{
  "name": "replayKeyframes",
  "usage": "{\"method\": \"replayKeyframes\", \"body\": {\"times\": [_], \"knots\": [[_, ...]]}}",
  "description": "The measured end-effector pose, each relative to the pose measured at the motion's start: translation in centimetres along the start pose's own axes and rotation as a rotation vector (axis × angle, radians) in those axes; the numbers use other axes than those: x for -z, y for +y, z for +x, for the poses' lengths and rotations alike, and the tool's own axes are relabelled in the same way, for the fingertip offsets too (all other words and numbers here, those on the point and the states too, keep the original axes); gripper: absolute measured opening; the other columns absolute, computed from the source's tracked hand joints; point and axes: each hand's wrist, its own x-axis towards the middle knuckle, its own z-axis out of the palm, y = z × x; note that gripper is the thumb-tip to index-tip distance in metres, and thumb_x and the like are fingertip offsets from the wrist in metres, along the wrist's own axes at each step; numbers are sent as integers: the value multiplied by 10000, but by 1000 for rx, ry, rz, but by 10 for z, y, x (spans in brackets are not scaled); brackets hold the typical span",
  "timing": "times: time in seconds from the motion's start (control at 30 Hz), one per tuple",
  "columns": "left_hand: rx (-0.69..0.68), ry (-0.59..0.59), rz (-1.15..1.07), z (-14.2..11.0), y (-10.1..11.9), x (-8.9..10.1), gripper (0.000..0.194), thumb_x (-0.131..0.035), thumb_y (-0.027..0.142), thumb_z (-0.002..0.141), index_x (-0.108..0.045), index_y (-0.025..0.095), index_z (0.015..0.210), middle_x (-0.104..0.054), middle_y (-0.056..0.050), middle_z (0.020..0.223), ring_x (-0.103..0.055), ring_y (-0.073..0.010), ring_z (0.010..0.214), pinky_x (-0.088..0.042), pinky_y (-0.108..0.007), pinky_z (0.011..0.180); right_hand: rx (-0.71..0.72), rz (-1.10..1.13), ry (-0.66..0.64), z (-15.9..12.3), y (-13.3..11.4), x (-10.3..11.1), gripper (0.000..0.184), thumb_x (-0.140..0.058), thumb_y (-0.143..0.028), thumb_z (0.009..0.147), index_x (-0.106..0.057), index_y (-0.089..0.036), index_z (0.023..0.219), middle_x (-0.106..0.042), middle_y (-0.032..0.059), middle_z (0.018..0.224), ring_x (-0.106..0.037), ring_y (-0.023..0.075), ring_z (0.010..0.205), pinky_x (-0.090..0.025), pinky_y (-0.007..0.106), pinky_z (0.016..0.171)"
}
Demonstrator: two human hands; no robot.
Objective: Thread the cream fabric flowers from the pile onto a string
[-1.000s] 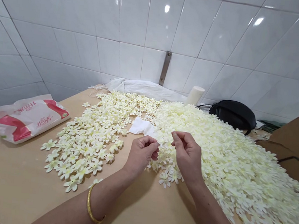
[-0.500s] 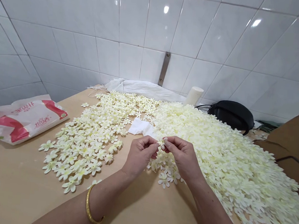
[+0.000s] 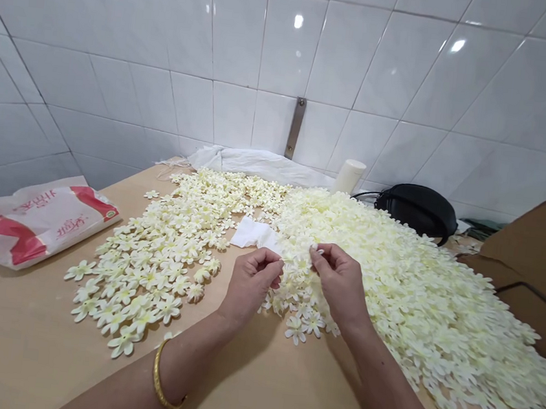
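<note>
My left hand (image 3: 252, 284) is closed in a pinch just above the table, a gold bangle (image 3: 161, 375) on its wrist. Pale petals show by its fingertips, but I cannot tell whether they are held or belong to the heap behind. To its right, my right hand (image 3: 340, 280) also pinches, with a small white bit at the fingertips too small to name. A large heap of cream artificial flowers (image 3: 418, 304) lies behind and right of the hands. Looser flowers (image 3: 150, 263) spread out on the left, mostly face up. A few flowers (image 3: 296, 329) rest below the hands.
A white and red plastic packet (image 3: 41, 222) lies at the left on the wooden table (image 3: 10, 333). Behind the flowers are a white tissue (image 3: 253, 233), a white cylinder (image 3: 349, 177) and a black bag (image 3: 416, 210). Brown cardboard (image 3: 536, 252) stands at the right against the tiled wall.
My hands were together with one flower between their fingertips. They have now moved apart, the right one rightward and slightly up. The view has shifted slightly.
</note>
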Motion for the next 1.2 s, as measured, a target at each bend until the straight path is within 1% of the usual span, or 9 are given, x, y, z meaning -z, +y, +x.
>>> {"method": "replayKeyframes", "body": {"times": [0.07, 0.1, 0.17, 0.23, 0.33, 0.7, 0.97, 1.07, 1.2], "knots": [[2, -4, 0, 0, -1, -1, 124, -554, 203, 661, -550, 138, 555, -497, 41, 460, -459, -68, 455, -409, -190, 496, 192, -220, 99, -2, -2, 2, 172, -541, -261, 712, -587, -165, 846, -567, 53, 822, -504, 144, 646, -401, 288, 592], [4, -4, -1, 0, -1, -1, 127, -558, 210, 661, -552, 138, 557, -495, 42, 460, -458, -67, 453, -409, -189, 492, 278, -283, 113, -3, -3, 2, 168, -530, -240, 722, -588, -170, 864, -570, 61, 863, -511, 149, 670, -404, 286, 594], [6, -5, -6, 0, -2, -1, 129, -565, 218, 663, -557, 136, 564, -498, 42, 473, -464, -68, 456, -410, -190, 488, 395, -326, 34, -6, -4, 1, 117, -511, -217, 746, -597, -176, 814, -591, 50, 808, -523, 150, 668, -410, 270, 584], [5, -14, -13, 0, -3, -1, 129, -567, 224, 667, -564, 135, 573, -510, 37, 501, -480, -71, 469, -419, -194, 497, 432, -328, -90, -8, -5, -1, 107, -504, -204, 760, -605, -179, 735, -602, 29, 702, -535, 144, 639, -413, 256, 579], [-2, -43, -21, 0, -3, 1, 130, -558, 229, 681, -577, 133, 595, -530, 28, 540, -500, -76, 492, -436, -202, 519, 429, -333, -173, -10, -3, -4, 141, -497, -181, 766, -617, -180, 692, -620, 22, 675, -555, 140, 631, -414, 244, 585], [27, -68, -90, 2, -7, 0, 111, -569, 235, 674, -592, 131, 640, -561, 13, 580, -522, -84, 513, -469, -223, 536, 380, -386, -222, -10, -1, -4, 208, -432, -183, 793, -606, -165, 681, -600, 17, 625, -532, 127, 582, -384, 221, 542], [78, -103, -132, 0, 0, 0, 111, -585, 227, 648, -582, 126, 603, -549, 18, 518, -503, -79, 469, -460, -220, 501, 353, -398, -279, -10, 0, -4, 211, -408, -164, 774, -597, -163, 682, -577, 5, 602, -510, 117, 560, -368, 217, 530], [80, -82, -143, 0, 1, 1, 126, -586, 234, 648, -566, 127, 585, -541, 23, 514, -497, -75, 464, -452, -217, 493, 323, -402, -269, -10, -1, -4, 209, -410, -174, 779, -581, -162, 659, -559, -1, 581, -495, 115, 545, -361, 218, 518], [75, -34, -156, 3, -2, 2, 133, -582, 241, 652, -550, 130, 586, -532, 26, 524, -485, -71, 458, -442, -215, 481, 272, -388, -204, -9, -4, -3, 196, -421, -191, 785, -540, -164, 631, -542, -1, 573, -494, 118, 543, -367, 226, 520]]}}
